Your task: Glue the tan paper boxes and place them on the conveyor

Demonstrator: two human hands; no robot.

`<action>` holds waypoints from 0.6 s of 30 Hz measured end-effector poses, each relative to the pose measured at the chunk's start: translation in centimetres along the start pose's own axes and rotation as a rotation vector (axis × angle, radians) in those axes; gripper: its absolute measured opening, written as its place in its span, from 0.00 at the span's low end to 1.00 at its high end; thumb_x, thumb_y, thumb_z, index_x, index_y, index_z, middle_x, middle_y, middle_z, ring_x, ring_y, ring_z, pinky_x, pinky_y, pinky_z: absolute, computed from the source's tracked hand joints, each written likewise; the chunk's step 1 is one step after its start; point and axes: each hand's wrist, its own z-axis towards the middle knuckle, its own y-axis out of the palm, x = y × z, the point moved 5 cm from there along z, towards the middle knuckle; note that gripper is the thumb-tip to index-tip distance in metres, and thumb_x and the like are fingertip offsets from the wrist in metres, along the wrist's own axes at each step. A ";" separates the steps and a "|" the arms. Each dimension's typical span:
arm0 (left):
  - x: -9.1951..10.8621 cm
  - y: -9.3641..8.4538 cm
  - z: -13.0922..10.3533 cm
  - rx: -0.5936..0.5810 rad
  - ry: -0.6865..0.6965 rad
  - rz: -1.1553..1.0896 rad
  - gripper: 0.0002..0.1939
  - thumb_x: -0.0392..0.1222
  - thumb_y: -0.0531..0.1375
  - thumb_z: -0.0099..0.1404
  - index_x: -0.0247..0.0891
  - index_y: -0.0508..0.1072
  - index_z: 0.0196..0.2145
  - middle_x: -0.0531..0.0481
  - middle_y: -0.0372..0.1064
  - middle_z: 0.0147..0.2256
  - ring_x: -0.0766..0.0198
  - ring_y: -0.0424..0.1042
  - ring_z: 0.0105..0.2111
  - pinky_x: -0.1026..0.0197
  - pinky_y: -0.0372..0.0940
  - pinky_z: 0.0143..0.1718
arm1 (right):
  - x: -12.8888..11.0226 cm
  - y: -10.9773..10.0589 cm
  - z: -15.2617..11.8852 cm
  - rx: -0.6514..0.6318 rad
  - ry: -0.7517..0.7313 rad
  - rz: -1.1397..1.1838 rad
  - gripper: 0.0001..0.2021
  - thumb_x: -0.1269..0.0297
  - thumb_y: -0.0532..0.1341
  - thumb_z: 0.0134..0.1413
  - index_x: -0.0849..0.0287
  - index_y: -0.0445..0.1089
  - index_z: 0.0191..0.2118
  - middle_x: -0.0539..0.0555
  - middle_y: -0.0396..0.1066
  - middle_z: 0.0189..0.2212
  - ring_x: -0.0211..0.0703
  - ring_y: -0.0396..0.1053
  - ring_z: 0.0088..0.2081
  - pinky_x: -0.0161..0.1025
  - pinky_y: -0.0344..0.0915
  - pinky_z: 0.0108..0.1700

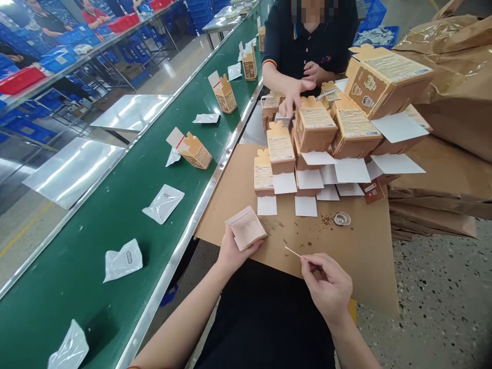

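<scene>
In the head view my left hand (231,253) is closed around a small carton (248,229), its pale plain end facing up toward me. Between the thumb and fingers of my right hand (326,282) I pinch a thin cotton swab (292,251), its tip pointing left toward the carton but apart from it. Both hands are over the near edge of the brown cardboard sheet (277,241). Beyond them stands a stack of brown and yellow cartons (282,148) with white flaps sticking out. A small round clear dish (342,219) lies among dark spots on the cardboard.
A green conveyor belt (126,215) runs along my left, carrying silver pouches (163,203) and open cartons (196,152). Across the stack sits a co-worker (307,56), one hand reaching over the cartons. Large brown paper bags (453,102) crowd the right side.
</scene>
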 end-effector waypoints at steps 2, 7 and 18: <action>0.0 -2.1 1.3 0.125 0.007 0.069 0.43 0.58 0.85 0.50 0.49 0.72 0.56 0.39 0.82 0.52 0.34 0.85 0.54 0.34 0.81 0.56 | 0.0 -0.1 -0.3 0.005 -0.011 0.000 0.09 0.68 0.70 0.73 0.53 0.83 0.37 0.51 0.78 0.27 0.40 0.74 0.25 0.37 0.76 0.27; -0.5 -10.5 5.0 0.479 -0.012 0.253 0.46 0.58 0.84 0.47 0.46 0.66 0.55 0.39 0.79 0.54 0.34 0.83 0.59 0.35 0.79 0.59 | 0.4 -0.3 -0.6 0.013 -0.032 -0.002 0.09 0.70 0.71 0.71 0.52 0.82 0.36 0.50 0.78 0.27 0.39 0.73 0.24 0.35 0.74 0.26; -4.5 -17.5 8.9 0.667 -0.144 0.194 0.43 0.45 0.81 0.51 0.46 0.61 0.55 0.38 0.78 0.59 0.40 0.81 0.63 0.39 0.76 0.68 | 0.2 -0.3 -0.6 0.007 -0.077 -0.046 0.08 0.72 0.74 0.70 0.53 0.83 0.38 0.49 0.79 0.28 0.39 0.74 0.24 0.36 0.73 0.24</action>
